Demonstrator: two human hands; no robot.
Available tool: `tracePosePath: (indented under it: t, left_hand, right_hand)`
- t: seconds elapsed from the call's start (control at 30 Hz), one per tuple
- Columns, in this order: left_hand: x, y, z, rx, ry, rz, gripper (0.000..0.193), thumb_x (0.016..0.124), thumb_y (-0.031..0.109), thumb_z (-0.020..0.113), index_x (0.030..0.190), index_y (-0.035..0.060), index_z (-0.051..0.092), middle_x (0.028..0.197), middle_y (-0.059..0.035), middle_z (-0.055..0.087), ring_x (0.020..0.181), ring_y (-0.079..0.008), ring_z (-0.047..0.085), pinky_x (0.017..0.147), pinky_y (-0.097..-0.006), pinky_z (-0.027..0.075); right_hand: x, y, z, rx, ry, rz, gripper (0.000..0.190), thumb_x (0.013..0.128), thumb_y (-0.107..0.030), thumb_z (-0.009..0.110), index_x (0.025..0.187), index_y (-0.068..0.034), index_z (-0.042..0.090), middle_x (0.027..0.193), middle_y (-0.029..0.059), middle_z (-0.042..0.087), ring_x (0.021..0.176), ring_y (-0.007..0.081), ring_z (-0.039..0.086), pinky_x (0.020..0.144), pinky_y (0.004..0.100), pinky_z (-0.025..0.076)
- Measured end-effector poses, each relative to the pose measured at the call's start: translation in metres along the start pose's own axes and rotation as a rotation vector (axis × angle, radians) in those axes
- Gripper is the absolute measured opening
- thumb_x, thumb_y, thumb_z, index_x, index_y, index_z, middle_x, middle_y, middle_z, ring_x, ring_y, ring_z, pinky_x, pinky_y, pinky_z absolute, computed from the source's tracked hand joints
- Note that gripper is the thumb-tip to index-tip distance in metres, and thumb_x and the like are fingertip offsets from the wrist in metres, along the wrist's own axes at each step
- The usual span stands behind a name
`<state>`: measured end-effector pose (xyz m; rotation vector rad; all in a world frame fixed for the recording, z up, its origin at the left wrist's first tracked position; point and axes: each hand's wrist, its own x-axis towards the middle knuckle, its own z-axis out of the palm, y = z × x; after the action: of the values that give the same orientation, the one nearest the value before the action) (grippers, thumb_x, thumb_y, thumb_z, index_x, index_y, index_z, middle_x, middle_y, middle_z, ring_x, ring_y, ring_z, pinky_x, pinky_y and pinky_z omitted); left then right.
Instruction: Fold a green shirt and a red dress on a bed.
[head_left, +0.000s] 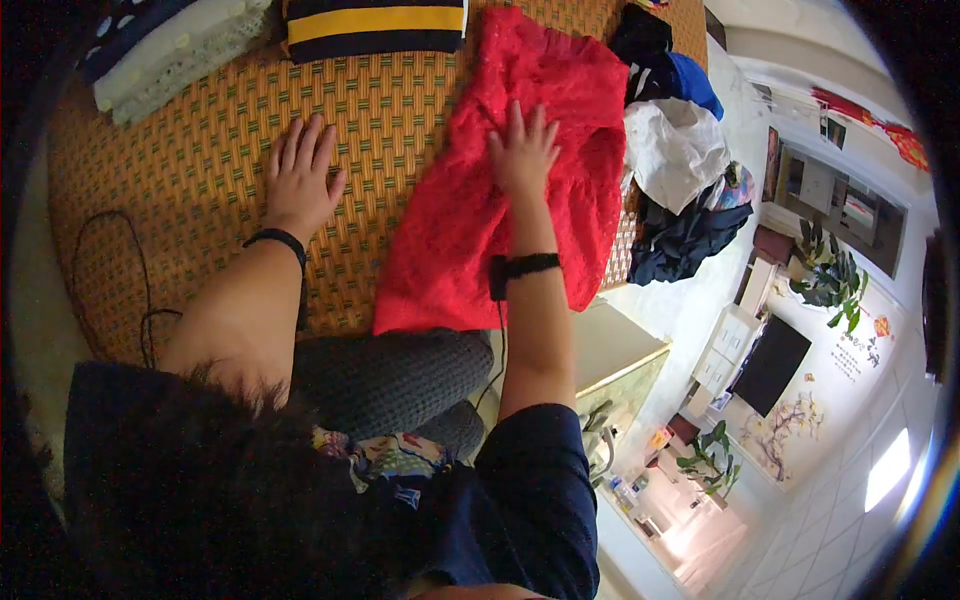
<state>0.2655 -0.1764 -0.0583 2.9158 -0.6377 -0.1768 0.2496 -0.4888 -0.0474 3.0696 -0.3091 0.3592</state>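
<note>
A red textured dress (442, 255) lies spread over the woven mat (382, 142) in front of me, its wide hem towards my knees. My right hand (525, 154) rests on the upper part of the dress, palm down with fingers apart. Left of the dress, my left hand (302, 176) lies flat on the bare weave, its fingers slightly spread and nothing in it. Each wrist wears a black band, and a thin cable hangs from the right one.
Folded cloth with black and yellow stripes (375, 26) and a pale lace-edged garment (184, 64) lie at the far side. A heap of loose clothes, with a white one (675, 146) on it, sits at the right edge. A dark cable (146, 277) loops at the left.
</note>
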Motion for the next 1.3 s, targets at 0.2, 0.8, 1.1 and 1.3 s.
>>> tracePosePath:
  t: [0.2,0.8,1.1,1.3]
  left_hand:
    - [0.006,0.011,0.000,-0.043,0.033,0.047,0.060,0.083,0.033,0.054,0.134,0.0125,0.032,0.142,-0.0062,0.024,0.132,-0.0258,0.019,0.106,-0.0458,0.017]
    - [0.001,0.006,0.015,0.167,0.142,0.110,0.053,0.090,0.039,0.038,0.134,0.0111,0.033,0.142,-0.0096,0.024,0.132,-0.0277,0.019,0.106,-0.0455,0.018]
    - [0.107,0.043,-0.016,0.103,0.116,0.903,0.040,0.081,0.007,0.054,0.120,0.0069,0.045,0.134,-0.0057,0.034,0.123,-0.0305,0.033,0.095,-0.0454,0.037]
    - [0.129,0.100,-0.024,0.114,0.076,1.223,0.029,0.072,0.002,0.056,0.100,0.0074,0.056,0.114,-0.0038,0.051,0.115,-0.0286,0.042,0.094,-0.0414,0.038]
  right_hand:
    - [-0.015,0.009,-0.028,0.356,-0.100,0.307,0.052,0.083,-0.028,0.056,0.130,-0.014,0.037,0.134,0.0214,0.030,0.125,0.0389,0.028,0.099,0.0474,0.030]
    - [-0.193,-0.174,-0.085,0.287,-0.751,0.850,0.067,0.070,-0.036,0.067,0.126,-0.018,0.036,0.118,0.0108,0.039,0.110,0.0326,0.042,0.081,0.0524,0.045]
    - [-0.236,-0.153,-0.072,0.208,-0.623,0.807,0.028,0.080,-0.023,0.055,0.105,-0.010,0.057,0.106,0.0145,0.052,0.100,0.0322,0.052,0.073,0.0467,0.049]
    - [-0.307,-0.055,-0.142,0.662,-0.540,0.616,0.018,0.073,-0.012,0.056,0.088,-0.005,0.061,0.086,0.0200,0.061,0.085,0.0362,0.058,0.074,0.0423,0.047]
